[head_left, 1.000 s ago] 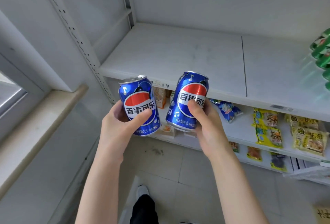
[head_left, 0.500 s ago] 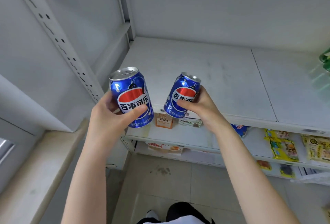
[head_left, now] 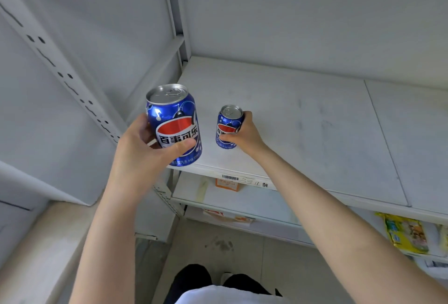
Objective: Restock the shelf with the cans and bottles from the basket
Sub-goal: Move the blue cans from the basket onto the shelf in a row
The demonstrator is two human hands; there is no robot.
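We hold two blue cans in front of a white shelf, one in each hand.

1. Upright post: a perforated white post runs diagonally from 10 o'clock toward the frame centre, left of the shelf.

2. Left hand: at 9 o'clock from the frame centre. It is closed around the left can, with the thumb pressed across the label front and the fingers wrapped behind. The left can is upright, lid up, held in the air at the shelf's front-left corner. We cannot tell whether its base touches the shelf edge; the palm hides that part.

3. Right hand: at 12 o'clock from the frame centre, reached farther over the shelf. It grasps the right can from the can's right side, fingers curled over its upper wall and thumb low on the front. The right can stands upright and its base appears to rest on the shelf, near the front-left area.

4. Shelf: bare apart from the right can. A barcode label sits on its front edge at 6 o'clock from the right can.

5. Lower shelves: yellow packets lie at 4 o'clock, on a lower tier.

The two cans are near each other but apart.
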